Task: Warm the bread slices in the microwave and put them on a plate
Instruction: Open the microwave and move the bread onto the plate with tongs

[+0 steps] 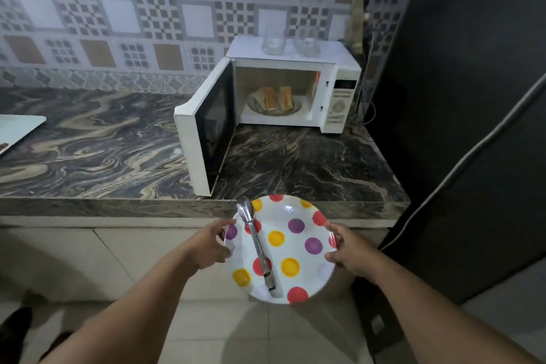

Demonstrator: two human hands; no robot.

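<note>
Both our forearms reach forward from the bottom of the view, and between them we carry a white plate (298,245) dotted with red, yellow and purple spots. Our left hand (211,245) grips the plate's left rim, fingers curled around the edge with the thumb on top. Our right hand (347,251) grips the right rim the same way, thumb over the edge and fingers curled beneath. We hold the plate in the air just in front of the counter's front edge, over the tiled floor.

Metal tongs (256,242) lie on the plate, running from its far left rim toward its near side, their tips pointing away from us.

Ahead, the dark marbled counter (103,145) carries a white microwave (339,97) set against the patterned tile wall. Its door (204,133) is swung fully open to the left. Inside, the bread slices (276,99) sit on a dish on the oven floor, browned sides showing, well apart from our plate.

Two clear glass containers (291,43) stand on top of the microwave. At the far left edge of the counter we see part of a pale board (17,127). A dark tall surface (472,97) fills the right side.
</note>
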